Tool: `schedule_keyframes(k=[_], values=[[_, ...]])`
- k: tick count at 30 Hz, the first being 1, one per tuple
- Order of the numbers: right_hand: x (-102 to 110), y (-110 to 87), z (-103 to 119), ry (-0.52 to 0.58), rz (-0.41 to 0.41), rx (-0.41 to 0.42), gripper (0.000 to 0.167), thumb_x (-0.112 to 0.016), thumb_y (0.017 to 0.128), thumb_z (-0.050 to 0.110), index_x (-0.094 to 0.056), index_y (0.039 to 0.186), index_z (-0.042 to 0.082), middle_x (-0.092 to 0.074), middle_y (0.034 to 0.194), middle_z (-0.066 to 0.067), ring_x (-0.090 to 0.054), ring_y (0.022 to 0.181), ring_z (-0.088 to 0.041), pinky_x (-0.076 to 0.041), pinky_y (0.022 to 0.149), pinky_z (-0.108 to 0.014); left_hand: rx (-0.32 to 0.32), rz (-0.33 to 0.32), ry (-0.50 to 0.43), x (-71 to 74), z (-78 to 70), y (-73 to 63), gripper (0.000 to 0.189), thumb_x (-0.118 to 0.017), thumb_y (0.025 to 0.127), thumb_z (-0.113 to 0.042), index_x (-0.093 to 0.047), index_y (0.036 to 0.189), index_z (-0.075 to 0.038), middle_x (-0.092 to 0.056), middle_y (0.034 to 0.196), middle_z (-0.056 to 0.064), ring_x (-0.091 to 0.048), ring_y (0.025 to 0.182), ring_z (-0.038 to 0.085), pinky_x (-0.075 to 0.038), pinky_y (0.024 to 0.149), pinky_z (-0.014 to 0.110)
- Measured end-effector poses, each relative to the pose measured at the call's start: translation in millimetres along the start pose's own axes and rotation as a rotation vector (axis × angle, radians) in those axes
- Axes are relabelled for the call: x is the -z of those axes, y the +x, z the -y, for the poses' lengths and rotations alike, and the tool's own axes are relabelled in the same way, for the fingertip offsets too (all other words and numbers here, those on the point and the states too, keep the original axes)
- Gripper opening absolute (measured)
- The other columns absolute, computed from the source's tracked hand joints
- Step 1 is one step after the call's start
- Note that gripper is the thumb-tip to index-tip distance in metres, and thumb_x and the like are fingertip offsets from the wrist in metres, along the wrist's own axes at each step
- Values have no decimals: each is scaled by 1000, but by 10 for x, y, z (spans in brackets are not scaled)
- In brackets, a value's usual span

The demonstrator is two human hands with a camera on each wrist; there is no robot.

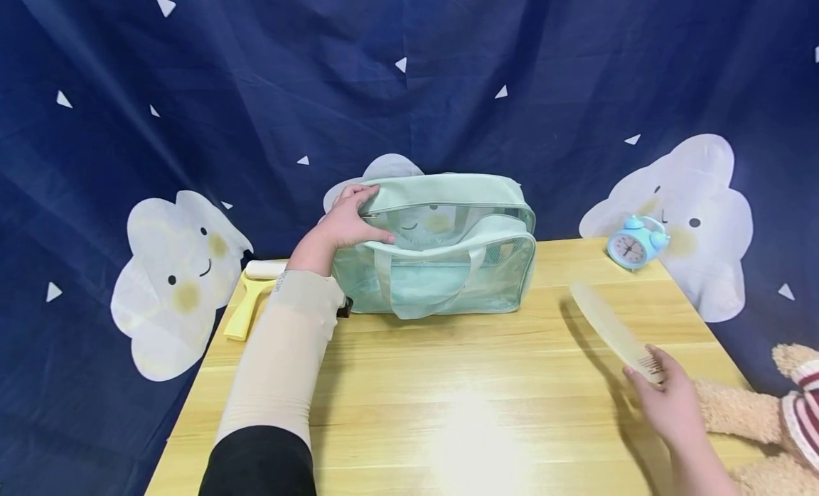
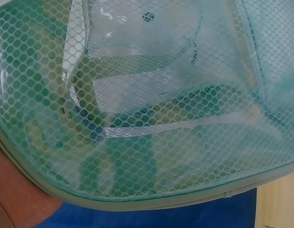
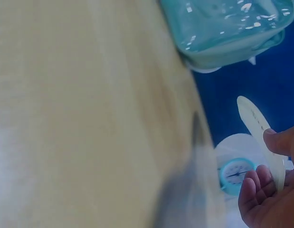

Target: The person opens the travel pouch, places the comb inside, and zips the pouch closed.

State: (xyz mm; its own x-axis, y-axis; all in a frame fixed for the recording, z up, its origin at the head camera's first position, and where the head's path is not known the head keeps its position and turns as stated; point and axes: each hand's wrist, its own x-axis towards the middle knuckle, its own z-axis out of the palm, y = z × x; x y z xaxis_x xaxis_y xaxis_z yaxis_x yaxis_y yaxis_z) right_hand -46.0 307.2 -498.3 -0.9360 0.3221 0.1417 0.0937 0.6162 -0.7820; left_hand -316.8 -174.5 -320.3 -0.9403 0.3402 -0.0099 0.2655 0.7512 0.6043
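Observation:
A translucent mint-green toiletry bag [image 1: 435,279] stands at the table's back edge, its zipped top gaping. My left hand [image 1: 348,222] grips the bag's left end at the opening, fingers over the back rim and thumb along the front rim. Up close in the left wrist view is the bag's mesh panel [image 2: 137,128], with part of the hand [image 2: 21,190] at its lower left. My right hand [image 1: 675,403] holds a pale cream comb [image 1: 608,322] by one end, raised above the table's right side. In the right wrist view, thumb and fingers pinch the comb [image 3: 255,121].
A light blue alarm clock [image 1: 630,247] stands at the back right corner. Left of the bag lies a yellow-handled lint roller [image 1: 246,311], partly behind my left forearm. A teddy bear [image 1: 748,411] sits at the right edge. Behind the table hangs a dark blue curtain [image 1: 448,119].

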Motion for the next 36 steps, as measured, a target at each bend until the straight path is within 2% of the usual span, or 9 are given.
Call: schedule_keyframes(k=[4, 7, 9, 12, 16, 19, 24, 27, 36], values=[[70, 11, 100, 39, -35, -8, 59, -67, 101, 4, -42, 146, -23, -52, 136, -46, -44, 109, 14, -33, 83, 1, -2, -4, -2, -1, 8, 1, 116, -96, 76, -36, -31, 168, -14, -24, 169, 13, -20, 157, 29, -26, 125, 47], [123, 50, 185, 34, -57, 1, 56, -68, 101, 4, -46, 146, -21, -54, 135, -43, -47, 106, 13, -39, 79, -1, 2, -6, -6, 5, 6, -13, 117, -97, 75, -37, -31, 169, -14, -23, 169, 12, -21, 157, 29, -27, 125, 48], [159, 94, 242, 50, -54, 14, 56, -68, 101, 3, -45, 146, -21, -54, 134, -43, -38, 99, 19, -41, 71, 0, 5, -9, -4, 12, 11, -25, 118, -97, 75, -38, -30, 169, -15, -23, 169, 12, -21, 156, 29, -28, 124, 49], [211, 167, 331, 77, -49, 46, 57, -66, 101, 1, -42, 148, -22, -52, 136, -43, -38, 99, 20, -42, 68, -2, 9, -14, 0, 20, 28, -38, 117, -97, 75, -39, -30, 169, -14, -23, 169, 13, -22, 156, 30, -28, 124, 50], [273, 253, 444, 108, -71, 109, 55, -66, 100, -4, -43, 147, -21, -61, 127, -9, -44, 98, 18, -44, 63, -5, 7, -14, 6, 12, 36, -36, 116, -96, 76, -37, -30, 168, -13, -24, 168, 14, -23, 155, 31, -27, 124, 51], [320, 307, 528, 110, -99, 149, 54, -67, 98, -7, -46, 147, -19, -51, 120, 16, -48, 94, 18, -46, 62, -5, 1, -11, 7, -4, 18, -32, 115, -96, 76, -36, -30, 168, -13, -24, 167, 14, -22, 155, 30, -27, 124, 51], [386, 444, 687, 119, -102, 213, 56, -68, 96, -11, -48, 147, -17, -52, 121, 23, -51, 93, 20, -47, 66, -4, -8, -12, 0, -20, -3, -30, 115, -96, 76, -34, -31, 168, -12, -25, 167, 14, -23, 155, 30, -27, 124, 50], [401, 542, 795, 160, -89, 269, 57, -67, 94, -14, -47, 147, -18, -53, 115, 34, -53, 90, 16, -47, 65, -4, -8, -14, 0, -20, -5, -31, 114, -96, 76, -33, -31, 168, -12, -25, 167, 14, -23, 155, 30, -27, 124, 50], [323, 777, 1084, 302, 3, 371, 57, -62, 94, -19, -45, 148, -16, -61, 119, 18, -56, 89, 4, -47, 61, -9, -11, -17, 0, -16, -34, -48, 115, -97, 76, -34, -31, 168, -11, -25, 168, 14, -22, 156, 30, -26, 125, 49]])
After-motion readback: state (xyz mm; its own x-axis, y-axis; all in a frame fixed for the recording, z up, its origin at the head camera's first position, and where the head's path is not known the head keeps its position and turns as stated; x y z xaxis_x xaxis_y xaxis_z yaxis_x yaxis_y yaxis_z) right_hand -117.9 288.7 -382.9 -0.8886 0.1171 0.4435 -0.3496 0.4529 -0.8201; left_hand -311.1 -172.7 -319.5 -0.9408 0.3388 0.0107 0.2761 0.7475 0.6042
